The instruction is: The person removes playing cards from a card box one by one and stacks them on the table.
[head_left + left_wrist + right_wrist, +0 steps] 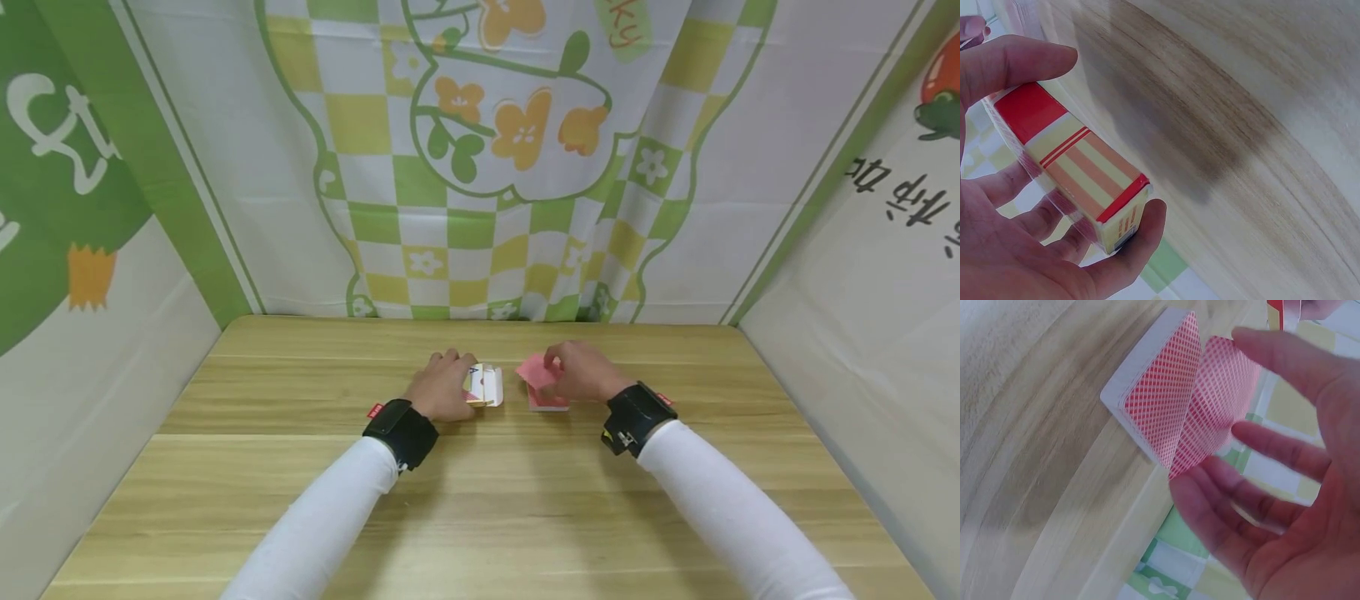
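Observation:
My left hand (444, 388) holds a small playing card box (1082, 159), thumb on one side and fingers around the other. The box has red, cream and orange stripes, and its white flap (493, 388) stands open toward the right. To the right of it lies a deck of playing cards (1159, 394), with red-patterned backs up, on the table. My right hand (587, 373) pinches a single red-backed card (1225, 394) between thumb and fingertips. That card sits turned at an angle over the deck and overlaps it.
The wooden table (480, 517) reaches back to a checked, flowered curtain (480, 225). Printed cloth walls stand on the left (150, 333) and right (847, 333). Each wrist wears a black strap.

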### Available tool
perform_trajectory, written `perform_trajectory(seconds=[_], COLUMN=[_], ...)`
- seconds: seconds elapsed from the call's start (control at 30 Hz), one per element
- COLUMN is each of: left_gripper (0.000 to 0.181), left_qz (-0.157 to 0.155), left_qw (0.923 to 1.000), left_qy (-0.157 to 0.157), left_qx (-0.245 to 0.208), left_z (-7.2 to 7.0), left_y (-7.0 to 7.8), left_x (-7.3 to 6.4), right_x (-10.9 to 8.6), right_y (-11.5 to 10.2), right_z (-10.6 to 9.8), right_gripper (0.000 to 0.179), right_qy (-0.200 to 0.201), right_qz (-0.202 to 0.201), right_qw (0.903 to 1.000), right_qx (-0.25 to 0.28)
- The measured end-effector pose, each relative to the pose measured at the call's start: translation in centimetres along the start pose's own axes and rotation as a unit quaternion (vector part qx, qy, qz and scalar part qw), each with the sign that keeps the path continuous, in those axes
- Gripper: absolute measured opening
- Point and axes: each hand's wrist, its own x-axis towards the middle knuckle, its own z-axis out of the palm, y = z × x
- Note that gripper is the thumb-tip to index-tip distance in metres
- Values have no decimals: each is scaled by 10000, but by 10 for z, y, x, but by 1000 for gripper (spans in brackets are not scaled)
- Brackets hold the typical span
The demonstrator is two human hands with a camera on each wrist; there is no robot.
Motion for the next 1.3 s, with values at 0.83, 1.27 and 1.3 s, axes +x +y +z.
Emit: perform_trajectory(seconds=[0.83,1.27,1.3], left_gripper=[72,71,71], left_qz=[-56,-38,-46], left_qw=[10000,10000,10000], left_qy=[-14,43,37], left_qx=[-54,-73,-63], left_z=[-2,1,1], left_y=[2,0,0], left_x=[-3,-2,-2], right_x=[6,7,7], right_y=[-22,-23,-23], right_z=[23,31,32], right_gripper=[40,48,49], right_qy=[514,775,790], right_qz=[1530,1405,1401], right_qw=[9867,9858,9857], right_qx=[-216,-503,-504])
